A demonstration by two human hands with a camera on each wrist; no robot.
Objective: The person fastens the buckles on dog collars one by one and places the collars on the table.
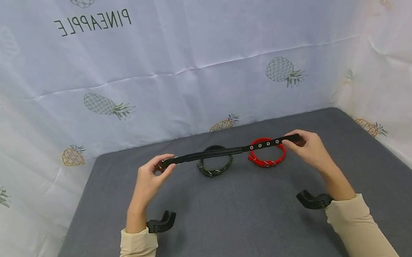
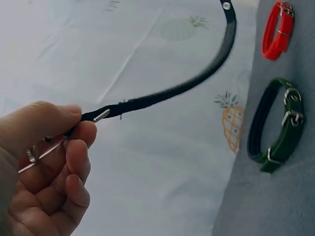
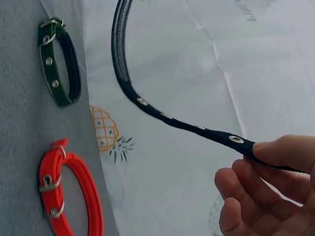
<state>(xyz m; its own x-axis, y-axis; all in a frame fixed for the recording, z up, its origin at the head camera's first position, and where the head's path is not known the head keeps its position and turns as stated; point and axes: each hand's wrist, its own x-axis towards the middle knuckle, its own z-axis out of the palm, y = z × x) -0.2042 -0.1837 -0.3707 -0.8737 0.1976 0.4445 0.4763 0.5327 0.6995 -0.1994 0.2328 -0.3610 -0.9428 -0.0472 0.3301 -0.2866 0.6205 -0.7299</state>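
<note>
A black collar with metal eyelets is stretched between both hands above the table. My left hand pinches its buckle end between thumb and forefinger; in the left wrist view a metal ring shows by the palm. At the other end, my right hand pinches the eyelet tip, and the eyelets run towards the thumb in the right wrist view. Behind and below the strap lie a dark green collar and a red collar, each buckled into a loop.
The grey table ends at a white curtain printed with pineapples, which hangs behind it and along both sides. Each wrist carries a black camera mount, close above the tabletop.
</note>
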